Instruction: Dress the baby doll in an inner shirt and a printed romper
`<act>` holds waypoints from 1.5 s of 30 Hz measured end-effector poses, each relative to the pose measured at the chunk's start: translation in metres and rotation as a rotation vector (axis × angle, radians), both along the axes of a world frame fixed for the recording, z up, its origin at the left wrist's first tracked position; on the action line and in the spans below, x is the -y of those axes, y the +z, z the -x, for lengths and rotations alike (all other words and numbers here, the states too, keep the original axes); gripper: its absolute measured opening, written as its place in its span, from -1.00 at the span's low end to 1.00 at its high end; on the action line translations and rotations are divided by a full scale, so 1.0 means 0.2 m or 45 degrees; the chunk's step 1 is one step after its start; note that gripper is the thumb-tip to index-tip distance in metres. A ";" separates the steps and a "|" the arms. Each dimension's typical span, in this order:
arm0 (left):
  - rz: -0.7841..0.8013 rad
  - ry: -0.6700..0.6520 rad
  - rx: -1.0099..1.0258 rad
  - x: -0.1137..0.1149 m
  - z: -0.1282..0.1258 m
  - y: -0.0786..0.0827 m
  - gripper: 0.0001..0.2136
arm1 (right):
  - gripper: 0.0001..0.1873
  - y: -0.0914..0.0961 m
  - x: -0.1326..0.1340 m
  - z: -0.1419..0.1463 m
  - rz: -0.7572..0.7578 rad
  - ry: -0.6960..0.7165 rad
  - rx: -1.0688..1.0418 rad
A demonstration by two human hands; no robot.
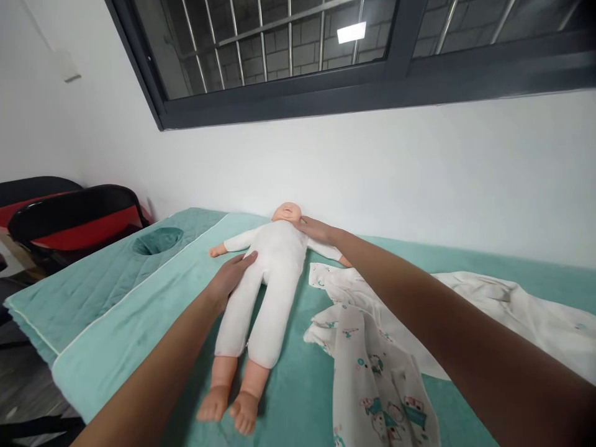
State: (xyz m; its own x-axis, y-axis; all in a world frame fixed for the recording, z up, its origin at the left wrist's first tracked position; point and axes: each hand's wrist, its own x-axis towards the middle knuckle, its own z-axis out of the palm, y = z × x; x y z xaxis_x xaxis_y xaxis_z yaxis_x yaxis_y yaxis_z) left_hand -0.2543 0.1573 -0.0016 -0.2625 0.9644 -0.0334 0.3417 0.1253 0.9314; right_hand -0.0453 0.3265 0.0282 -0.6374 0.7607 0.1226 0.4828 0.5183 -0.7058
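Note:
A baby doll (279, 248) with a white cloth body lies on its back on the green bed cover (177, 310). Its bare feet point toward me and its head rests near the wall. My left hand (233, 276) touches the side of the doll's hip, fingers stretched out, some of them partly hidden. Up at the doll's neck and shoulder lies my right hand (319, 230), its fingers extended against the doll. To the doll's right, a white baby garment (367, 366) with a printed animal pattern is spread loosely, partly under my right forearm.
More white cloth (507, 298) stretches along the right of the bed. A quilted green section with a round hole (158, 241) forms the left end. Black and red chairs (79, 223) stand beyond it. A white wall (372, 174) with a dark-framed window (279, 105) borders the back.

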 end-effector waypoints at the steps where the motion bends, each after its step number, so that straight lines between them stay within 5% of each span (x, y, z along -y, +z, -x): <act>1: -0.044 0.089 -0.201 0.01 0.00 0.01 -0.42 | -0.39 -0.03 -0.01 -0.05 -0.017 -0.098 0.099; 4: -0.266 0.125 -0.820 0.09 -0.06 0.09 -0.46 | -0.31 -0.08 0.01 -0.31 -0.017 -0.319 0.331; 7: -0.498 -0.386 -1.353 0.24 -0.22 0.13 -0.42 | -0.35 -0.10 0.11 -0.68 -0.018 -0.501 0.577; 10: -0.549 -0.908 -1.441 0.41 -0.48 0.09 -0.26 | -0.39 -0.07 0.29 -1.01 -0.011 -0.517 0.762; 13: -0.594 -1.051 -1.457 0.52 -0.75 0.00 -0.15 | -0.56 -0.02 0.54 -1.16 -0.066 -0.422 0.857; 18: -0.756 -0.710 -1.440 0.55 -1.08 -0.05 -0.16 | -0.69 0.08 1.13 -1.10 -0.303 -0.263 0.844; 21: -0.810 -0.690 -1.261 0.58 -1.19 0.02 -0.37 | -0.73 0.15 1.49 -1.08 -0.534 -0.072 0.824; 23: -0.785 -0.707 -1.051 0.62 -1.24 0.08 -0.56 | -0.72 0.20 1.66 -1.13 -0.544 -0.142 0.785; 27: -0.672 -0.278 -0.318 0.74 -1.36 0.27 -0.73 | -0.36 0.24 1.82 -1.30 -0.222 -0.521 0.536; 29: -0.702 -0.129 0.006 0.82 -1.42 0.35 -0.74 | -0.25 0.21 1.85 -1.33 0.002 -0.481 0.214; 32: -0.683 -0.216 0.226 0.97 -1.46 0.41 -0.64 | -0.35 0.12 1.91 -1.27 0.307 -0.244 -0.321; 35: -0.476 -0.438 0.264 1.14 -1.42 0.32 -0.46 | -0.48 0.01 1.99 -1.15 0.424 -0.207 -0.663; 38: -0.385 -0.510 0.164 1.30 -1.34 0.15 -0.21 | -0.51 -0.08 2.03 -1.02 0.552 -0.240 -1.009; 41: -0.463 -0.270 0.018 1.40 -1.25 -0.01 -0.11 | -0.47 -0.13 2.07 -0.88 0.754 -0.166 -1.128; 45: -0.315 0.276 0.015 1.46 -1.06 -0.17 -0.41 | -0.39 -0.11 2.14 -0.76 0.877 0.180 -0.858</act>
